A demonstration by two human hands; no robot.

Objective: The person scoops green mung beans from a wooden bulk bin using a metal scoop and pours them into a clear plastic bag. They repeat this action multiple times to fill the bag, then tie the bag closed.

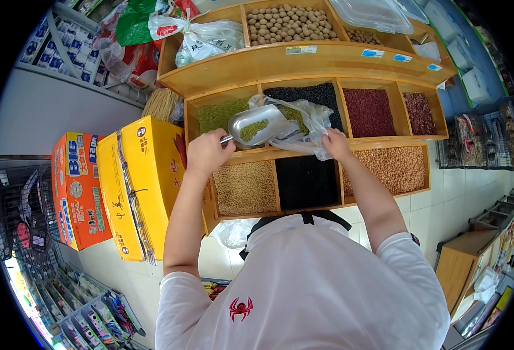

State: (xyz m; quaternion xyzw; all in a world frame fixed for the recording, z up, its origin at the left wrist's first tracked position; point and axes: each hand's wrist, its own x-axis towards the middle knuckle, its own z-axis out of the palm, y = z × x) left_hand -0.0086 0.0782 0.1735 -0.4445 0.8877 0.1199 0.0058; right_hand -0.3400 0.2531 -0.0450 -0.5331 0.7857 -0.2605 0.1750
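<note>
My left hand (210, 152) is closed around the handle of a metal scoop (257, 123), which bears some green mung beans (254, 130). Its front edge reaches the mouth of a clear plastic bag (311, 124). My right hand (337, 145) grips the right side of that bag, and more green beans (295, 117) show at the bag; whether all of them lie inside it I cannot tell. Both hands are over a wooden bin (265, 79) divided into compartments. Behind the scoop lie loose mung beans (222, 114), and black beans (303, 92) lie behind the bag.
Dark red beans (369, 113) fill a compartment to the right. Nearer are pale soybeans (244, 187), a black foodstuff (308, 181) and tan kernels (390, 166). A raised tier holds dried round brown goods (288, 22). Yellow (130, 188) and orange (75, 192) cartons stand left.
</note>
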